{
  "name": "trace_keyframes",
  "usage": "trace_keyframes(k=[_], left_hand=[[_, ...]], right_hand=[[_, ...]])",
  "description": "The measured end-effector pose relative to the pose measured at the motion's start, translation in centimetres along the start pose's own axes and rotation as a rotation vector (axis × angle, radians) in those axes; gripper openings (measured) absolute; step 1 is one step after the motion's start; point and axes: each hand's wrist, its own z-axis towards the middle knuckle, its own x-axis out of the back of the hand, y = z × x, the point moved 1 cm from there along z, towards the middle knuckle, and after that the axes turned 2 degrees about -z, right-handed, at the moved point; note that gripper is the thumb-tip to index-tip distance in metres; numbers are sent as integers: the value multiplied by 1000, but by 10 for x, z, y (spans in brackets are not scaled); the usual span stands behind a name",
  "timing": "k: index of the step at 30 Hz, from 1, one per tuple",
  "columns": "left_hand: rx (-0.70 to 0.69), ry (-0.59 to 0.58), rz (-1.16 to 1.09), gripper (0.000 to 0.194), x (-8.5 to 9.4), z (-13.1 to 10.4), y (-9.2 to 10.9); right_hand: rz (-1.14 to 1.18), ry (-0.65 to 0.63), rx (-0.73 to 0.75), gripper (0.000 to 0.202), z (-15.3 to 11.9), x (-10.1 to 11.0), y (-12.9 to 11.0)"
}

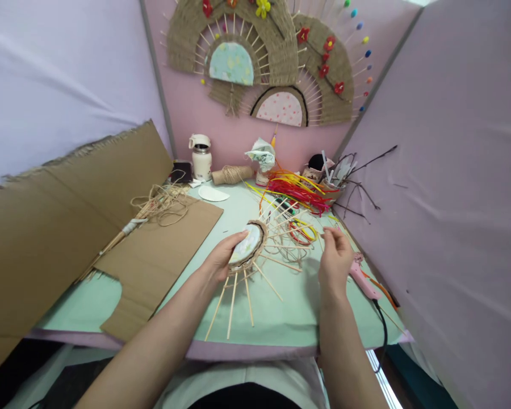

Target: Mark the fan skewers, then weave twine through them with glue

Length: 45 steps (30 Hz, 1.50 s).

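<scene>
My left hand (225, 253) grips a half-round fan base (247, 241), its thumb lying on the pale floral cloth face. A brown twine rim with a dark line runs along the curved edge. Thin wooden sticks (249, 298) fan out from that rim toward the right and toward me. Off to the right, my right hand (335, 253) is raised with thumb and fingers pinched on a thin strand of twine. Loose loops of twine (289, 255) lie beneath the sticks, between the two hands. Scissors (304, 230) with yellow and red handles rest behind them.
Cardboard sheets (174, 250) and a twine-tied stick bundle (130, 227) are on the left. A pink glue gun (364, 278) lies at right, its cord over the edge. Farther back are a white bottle (202, 162), a twine spool (232, 175), coloured strips (300, 190) and dark twigs (361, 193).
</scene>
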Motion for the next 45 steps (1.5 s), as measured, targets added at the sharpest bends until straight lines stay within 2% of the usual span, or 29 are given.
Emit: trace_keyframes(k=[1, 2, 3, 7, 10, 17, 23, 45], left_hand=[[-3, 11, -24, 11, 0, 0, 0], [-10, 22, -41, 10, 0, 0, -1], [-25, 32, -47, 9, 0, 1, -1], [-127, 35, 4, 7, -1, 0, -3], [-184, 43, 38, 11, -2, 0, -4], [-237, 26, 117, 22, -1, 1, -9], [-253, 26, 138, 27, -2, 0, -10], [-280, 10, 250, 36, 3, 4, -11]], right_hand=[[31, 68, 23, 24, -1, 1, -2], [56, 73, 36, 23, -3, 0, -5], [67, 19, 43, 22, -6, -1, -7], [55, -402, 51, 18, -23, -14, -16], [81, -506, 81, 13, -31, -21, -19], [44, -584, 104, 10, -29, -20, -20], [47, -601, 43, 9, -30, -21, -20], [39, -567, -11, 15, -34, -18, -25]])
